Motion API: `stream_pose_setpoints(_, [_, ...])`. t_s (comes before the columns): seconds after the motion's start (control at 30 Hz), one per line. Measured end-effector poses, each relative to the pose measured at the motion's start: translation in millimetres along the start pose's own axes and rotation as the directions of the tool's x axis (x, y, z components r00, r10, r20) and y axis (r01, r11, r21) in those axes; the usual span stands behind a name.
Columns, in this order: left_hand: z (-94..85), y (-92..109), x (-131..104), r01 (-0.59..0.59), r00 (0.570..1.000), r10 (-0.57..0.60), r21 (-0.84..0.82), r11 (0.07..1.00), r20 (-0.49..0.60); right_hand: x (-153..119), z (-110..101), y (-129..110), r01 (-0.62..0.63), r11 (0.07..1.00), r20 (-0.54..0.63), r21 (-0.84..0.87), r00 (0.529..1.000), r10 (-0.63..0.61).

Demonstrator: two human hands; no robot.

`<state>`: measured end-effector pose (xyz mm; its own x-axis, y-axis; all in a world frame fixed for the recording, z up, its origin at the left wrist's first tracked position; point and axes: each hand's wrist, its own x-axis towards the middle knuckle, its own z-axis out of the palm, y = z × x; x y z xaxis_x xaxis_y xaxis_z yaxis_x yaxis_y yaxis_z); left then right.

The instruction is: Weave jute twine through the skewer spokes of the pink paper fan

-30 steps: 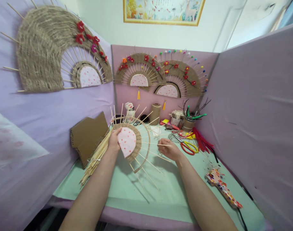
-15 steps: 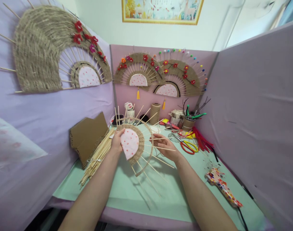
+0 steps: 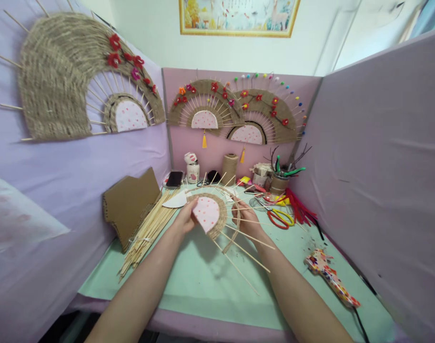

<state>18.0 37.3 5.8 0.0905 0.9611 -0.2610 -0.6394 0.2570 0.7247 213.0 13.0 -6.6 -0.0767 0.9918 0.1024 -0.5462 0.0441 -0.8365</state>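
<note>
A half-round fan frame with a pink dotted centre, a woven twine band and thin sticks fanning out hangs above the green table. My left hand grips its left edge, thumb on the dotted centre. At the right, my right hand is closed around the outer twine ring among the sticks; some fingers are hidden behind them. A white paper piece shows left of the fan, over a bundle of sticks.
Brown cardboard leans at the left. Behind stand a twine spool, a white bottle and a phone. Scissors, red strips and a patterned glue gun lie right. Finished fans hang on the walls.
Both hands have shifted right with the fan frame, which is lower and tilted flatter. My right fingers have closed in on the ring. The white paper and phone are more exposed.
</note>
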Motion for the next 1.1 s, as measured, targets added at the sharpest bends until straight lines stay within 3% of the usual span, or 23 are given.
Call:
stream_pose_setpoints(0.1, [5.6,-2,-6,0.081,0.989,-0.087,0.053,0.995,0.118,1,-3,-9,0.036,0.999,-0.028,0.014,0.999,-0.035])
stream_pose_setpoints(0.23, [10.2,-9,-8,0.071,0.991,-0.067,-0.029,0.997,0.120,-2,-4,-13,0.068,0.997,-0.099,0.027,0.993,-0.065])
stream_pose_setpoints(0.43, [10.1,-22,-12,0.188,0.968,-0.181,-0.023,0.982,0.175,-2,-7,-11,0.091,0.995,-0.081,-0.040,0.992,-0.094])
stream_pose_setpoints(0.73, [5.6,-15,-8,0.064,0.981,-0.053,-0.052,0.997,0.187,2,-18,-12,0.176,0.961,-0.109,-0.212,0.973,-0.202])
stream_pose_setpoints(1.1, [4.3,-6,-9,0.011,0.987,-0.008,-0.015,1.000,0.158,9,-36,-20,0.209,0.958,-0.103,-0.195,0.967,-0.232])
